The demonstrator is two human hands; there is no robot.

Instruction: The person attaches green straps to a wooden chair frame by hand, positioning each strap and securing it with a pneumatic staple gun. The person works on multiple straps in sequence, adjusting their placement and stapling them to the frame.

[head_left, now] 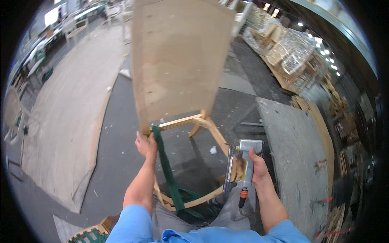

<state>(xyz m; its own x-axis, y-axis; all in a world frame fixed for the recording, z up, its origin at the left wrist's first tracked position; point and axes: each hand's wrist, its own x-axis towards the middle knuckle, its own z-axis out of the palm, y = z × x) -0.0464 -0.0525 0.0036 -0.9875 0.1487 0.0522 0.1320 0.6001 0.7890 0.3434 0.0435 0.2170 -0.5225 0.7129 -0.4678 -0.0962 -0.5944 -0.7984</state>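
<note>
In front of me stands a wooden chair frame (217, 135) with a tall back panel (182, 60) covered in tan material. My left hand (146, 146) is closed round the frame's far left corner, where the back meets the seat rail. A green webbing strap (165, 168) runs from the far rail beside that hand to the near rail, its loose length hanging below. My right hand (260, 168) grips a grey pneumatic staple gun (248, 160), held upright over the right side of the seat frame. An air hose with an orange and black connector (243, 196) hangs from its handle.
Sheets of board lie on the dark floor at left (73, 109) and right (293, 154). Wrapped wooden frames (291, 52) are stacked far right. A webbed seat frame (92, 234) lies at lower left, and pale chairs (15, 111) stand along the left.
</note>
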